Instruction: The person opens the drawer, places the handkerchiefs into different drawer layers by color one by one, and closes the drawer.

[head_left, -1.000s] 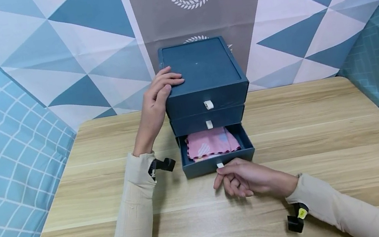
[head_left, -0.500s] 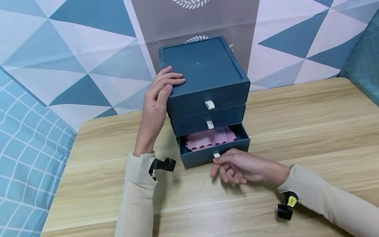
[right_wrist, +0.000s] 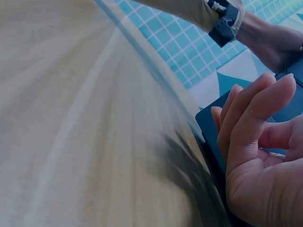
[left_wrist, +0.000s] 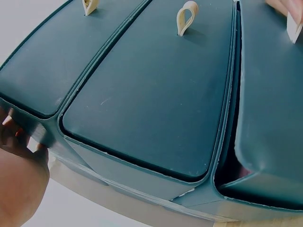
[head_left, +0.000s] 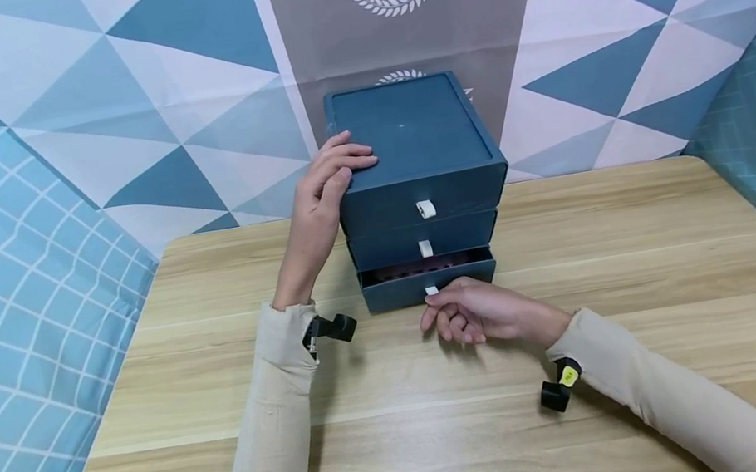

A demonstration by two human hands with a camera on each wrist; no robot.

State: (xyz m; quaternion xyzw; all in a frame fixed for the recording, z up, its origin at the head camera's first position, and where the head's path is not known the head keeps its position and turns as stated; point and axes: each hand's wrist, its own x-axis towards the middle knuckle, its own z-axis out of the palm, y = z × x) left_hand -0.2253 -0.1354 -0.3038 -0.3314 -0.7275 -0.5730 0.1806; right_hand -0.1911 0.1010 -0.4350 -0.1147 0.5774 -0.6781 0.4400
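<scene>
A dark blue drawer cabinet [head_left: 405, 130] has three stacked drawers with pale pull tabs. My left hand [head_left: 317, 213] rests on its top left edge, fingers extended over the lid. The bottom drawer [head_left: 391, 293] stands slightly out, and only a dark strip of the folded pink cloth [head_left: 421, 266] shows inside it. At the front, my right hand [head_left: 478, 311] pinches the bottom drawer's pull tab [head_left: 431, 291] between thumb and finger, its other fingers loosely curled. From the left wrist, the bottom drawer [left_wrist: 274, 109] shows a gap along its side; the middle drawer [left_wrist: 151, 94] sits flush.
The cabinet stands on a wooden table [head_left: 401, 451] near its back edge. Behind it hangs a patterned backdrop [head_left: 211, 63], with a blue grid cloth [head_left: 1, 294] on the left. Small black cameras [head_left: 341, 327] are strapped to both wrists.
The bottom drawer has slid inward, along with my right hand, covering most of the pink cloth. My left hand has stayed on the cabinet's top edge.
</scene>
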